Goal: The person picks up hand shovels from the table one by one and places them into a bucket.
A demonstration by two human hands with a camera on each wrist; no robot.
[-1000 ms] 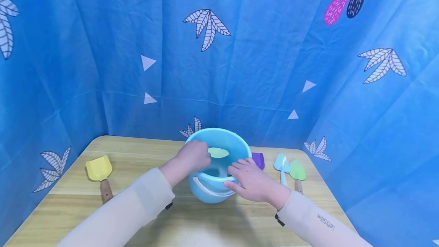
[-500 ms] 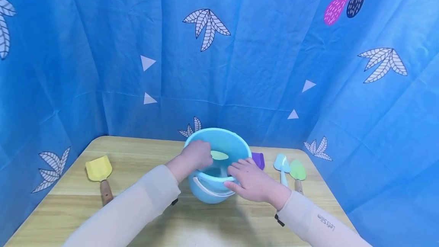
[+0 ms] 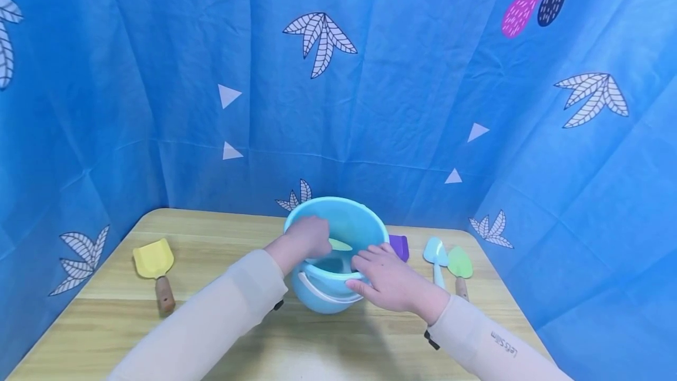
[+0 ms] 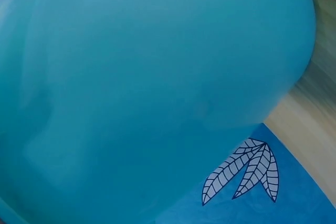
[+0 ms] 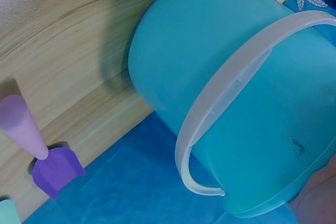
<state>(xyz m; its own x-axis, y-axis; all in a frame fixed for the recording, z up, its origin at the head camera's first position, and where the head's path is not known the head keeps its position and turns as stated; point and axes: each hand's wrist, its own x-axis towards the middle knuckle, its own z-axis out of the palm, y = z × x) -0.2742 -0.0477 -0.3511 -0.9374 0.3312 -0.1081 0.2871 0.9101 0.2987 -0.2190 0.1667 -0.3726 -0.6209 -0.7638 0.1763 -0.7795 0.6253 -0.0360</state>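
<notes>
In the head view, a light-blue bucket (image 3: 312,300) stands on the table, its white bail handle (image 3: 322,294) lowered against the front. My left hand (image 3: 309,236) reaches over the near-left rim into the bucket with curled fingers. It grips a toy shovel whose pale green blade (image 3: 341,245) shows just beyond the knuckles; the rest is hidden by hand and bucket. My right hand (image 3: 388,278) holds the bucket's right rim, thumb outside and fingers over the edge. The bucket's blue wall (image 4: 157,77) fills most of the left wrist view.
A yellow shovel (image 3: 154,258) with a wooden handle lies at left. At right are a purple shovel (image 3: 399,247), a light-blue shovel (image 3: 435,251) and a green shovel (image 3: 459,261). Blue patterned cloth (image 3: 402,104) encloses the table (image 3: 222,234) behind and at the sides.
My left hand has moved slightly right and deeper into the bucket, and less of the green blade shows. My right hand keeps its hold on the rim.
</notes>
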